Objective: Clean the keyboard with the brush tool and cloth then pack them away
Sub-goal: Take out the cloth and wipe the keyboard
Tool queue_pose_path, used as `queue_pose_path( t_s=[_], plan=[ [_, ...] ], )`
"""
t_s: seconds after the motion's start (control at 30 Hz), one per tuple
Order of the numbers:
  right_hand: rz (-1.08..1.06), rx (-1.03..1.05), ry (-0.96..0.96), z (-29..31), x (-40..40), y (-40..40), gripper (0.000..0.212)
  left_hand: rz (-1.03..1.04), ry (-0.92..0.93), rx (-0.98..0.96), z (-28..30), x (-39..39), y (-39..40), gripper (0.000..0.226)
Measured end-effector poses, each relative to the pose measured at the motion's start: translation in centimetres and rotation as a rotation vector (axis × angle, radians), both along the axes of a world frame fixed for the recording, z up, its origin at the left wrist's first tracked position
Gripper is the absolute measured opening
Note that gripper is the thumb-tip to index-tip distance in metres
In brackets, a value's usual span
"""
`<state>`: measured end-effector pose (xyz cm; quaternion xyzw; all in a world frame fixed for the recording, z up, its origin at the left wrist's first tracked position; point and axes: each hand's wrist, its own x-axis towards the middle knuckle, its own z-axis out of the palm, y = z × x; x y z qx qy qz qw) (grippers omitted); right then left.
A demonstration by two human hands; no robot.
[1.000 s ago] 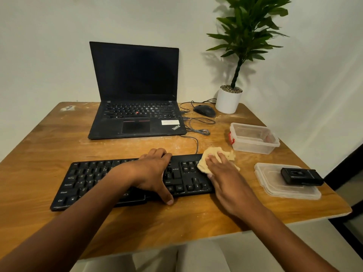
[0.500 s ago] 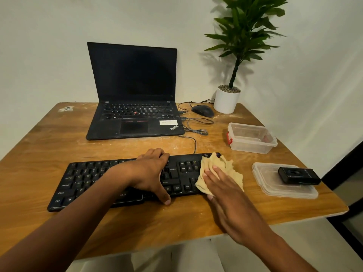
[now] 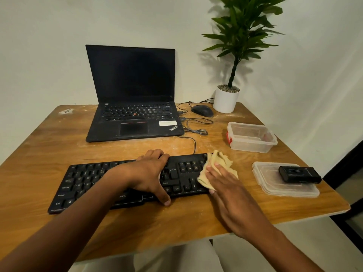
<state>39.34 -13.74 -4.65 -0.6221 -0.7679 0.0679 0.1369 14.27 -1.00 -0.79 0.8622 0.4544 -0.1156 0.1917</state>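
A black keyboard (image 3: 94, 179) lies across the near part of the wooden table (image 3: 49, 146). My left hand (image 3: 151, 171) rests on its middle, fingers over the far edge and thumb at the near edge. A crumpled yellow cloth (image 3: 222, 163) covers the keyboard's right end. My right hand (image 3: 229, 195) presses flat on the cloth with straight fingers. The black brush tool (image 3: 299, 174) lies on a clear plastic lid (image 3: 275, 190) at the right.
An open black laptop (image 3: 133, 107) stands at the back, with a mouse (image 3: 202, 110) and cables beside it. A potted plant (image 3: 225, 99) fills the back right corner. A clear plastic box (image 3: 251, 137) sits right of the keyboard. The table's right edge is near the lid.
My right hand slid the cloth toward me along the keyboard's right end, and the cloth has spread out. My left hand has stayed on the keyboard.
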Motion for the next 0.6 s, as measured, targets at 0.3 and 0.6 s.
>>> queue_pose_path(
  t_s=[0.3, 0.6],
  plan=[
    [-0.291, -0.039, 0.191, 1.0, -1.4, 7.6, 0.051, 0.003, -0.005, 0.004, -0.2, -0.1, 0.2, 0.146],
    [-0.253, -0.061, 0.005, 0.7, 1.3, 5.6, 0.053, 0.008, -0.013, 0.005, -0.5, -0.1, 0.3, 0.147]
  ],
)
